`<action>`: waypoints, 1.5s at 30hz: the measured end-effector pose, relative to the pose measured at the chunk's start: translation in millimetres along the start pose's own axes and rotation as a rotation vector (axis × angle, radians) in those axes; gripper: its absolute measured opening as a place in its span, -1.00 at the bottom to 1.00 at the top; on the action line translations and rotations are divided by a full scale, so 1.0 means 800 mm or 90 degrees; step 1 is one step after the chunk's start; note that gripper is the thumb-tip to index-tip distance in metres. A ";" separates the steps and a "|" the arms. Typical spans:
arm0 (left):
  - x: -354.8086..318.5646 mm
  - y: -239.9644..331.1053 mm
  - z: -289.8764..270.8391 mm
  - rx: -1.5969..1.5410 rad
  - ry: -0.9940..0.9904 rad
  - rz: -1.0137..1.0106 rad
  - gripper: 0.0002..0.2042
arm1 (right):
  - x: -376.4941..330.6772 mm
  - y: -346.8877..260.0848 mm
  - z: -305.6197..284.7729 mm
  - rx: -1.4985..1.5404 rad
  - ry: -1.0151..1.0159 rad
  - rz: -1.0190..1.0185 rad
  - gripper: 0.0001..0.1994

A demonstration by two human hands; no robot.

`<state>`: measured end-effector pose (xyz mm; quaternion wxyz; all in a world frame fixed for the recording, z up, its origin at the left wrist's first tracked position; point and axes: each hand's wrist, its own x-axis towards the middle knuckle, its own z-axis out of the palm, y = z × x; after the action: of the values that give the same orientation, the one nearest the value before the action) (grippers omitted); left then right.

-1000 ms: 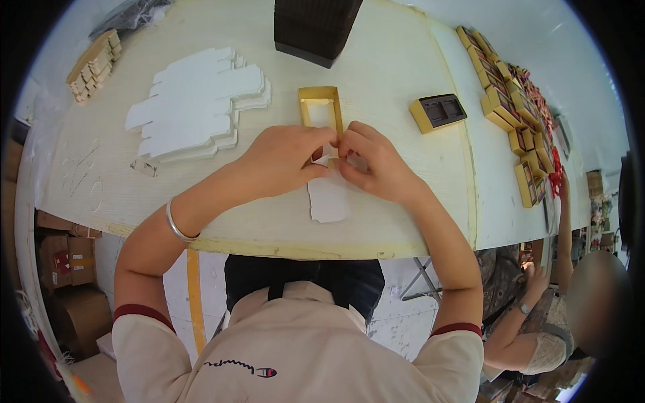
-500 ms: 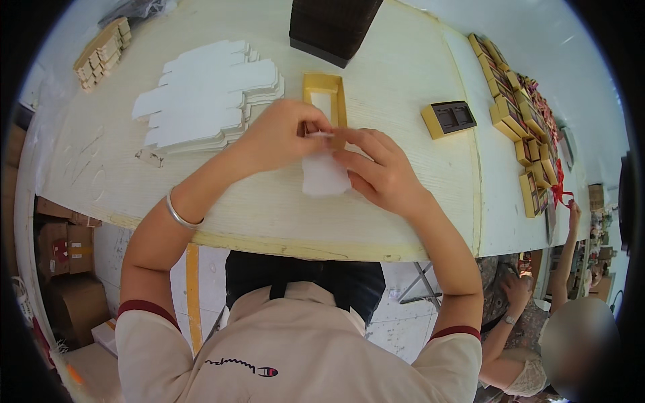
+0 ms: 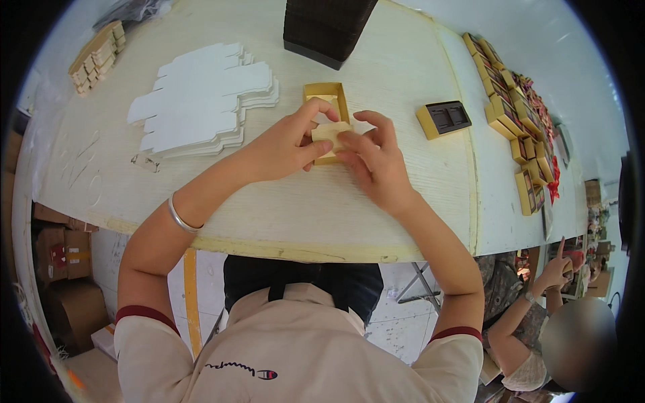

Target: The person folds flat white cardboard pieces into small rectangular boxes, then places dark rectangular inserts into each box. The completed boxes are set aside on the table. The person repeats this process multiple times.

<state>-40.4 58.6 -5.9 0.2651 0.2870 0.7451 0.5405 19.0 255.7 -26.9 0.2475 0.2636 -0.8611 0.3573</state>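
A small pale-yellow piece of cardboard (image 3: 325,132), partly folded, is held up over the table. Its left end is pinched between the thumb and fingers of my left hand (image 3: 290,142). At the other end, the bent fingers of my right hand (image 3: 379,161) grip its edge, with the index finger raised. Just beyond and partly beneath them lies an open gold box (image 3: 325,88), its near part hidden by my hands and the cardboard. Left of my hands is a stack of flat white box blanks (image 3: 201,94).
A tall dark brown stack (image 3: 322,33) stands at the far side. To the right sits a gold box with a dark insert (image 3: 445,119), and several filled gold boxes (image 3: 504,101) line the right table. Pale cardboard pieces (image 3: 97,57) lie far left. A co-worker (image 3: 531,322) is at lower right.
The cardboard, white side showing and hanging toward me before, is now folded up with its yellow side showing. My right fingers have shifted along it. The co-worker's arm has come down.
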 end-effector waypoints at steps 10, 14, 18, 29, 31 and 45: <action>-0.006 -0.017 0.022 0.413 0.147 0.258 -0.88 | 0.005 0.003 0.001 -0.152 -0.174 -0.064 -0.87; -0.006 -0.014 0.019 0.436 0.115 0.229 -0.88 | 0.019 -0.008 -0.006 -0.095 -0.297 0.077 -0.91; -0.002 -0.008 0.008 0.393 0.063 0.201 -0.82 | 0.021 -0.010 -0.009 0.038 -0.297 0.138 -0.90; -0.007 -0.009 -0.032 0.636 0.128 0.321 -0.31 | 0.112 -0.005 -0.109 -0.062 0.025 0.013 -0.61; -0.003 -0.030 -0.032 0.596 0.076 0.313 -0.30 | 0.177 0.000 -0.115 -0.201 0.139 -0.111 -0.70; -0.013 -0.005 -0.031 0.510 0.070 0.201 -0.20 | 0.279 0.033 -0.126 -0.305 0.143 -0.133 -0.74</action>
<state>-50.7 33.9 -2.4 0.0070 0.4483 0.8562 0.2569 -138.4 285.0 160.4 0.4319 0.2436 -0.8565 0.1432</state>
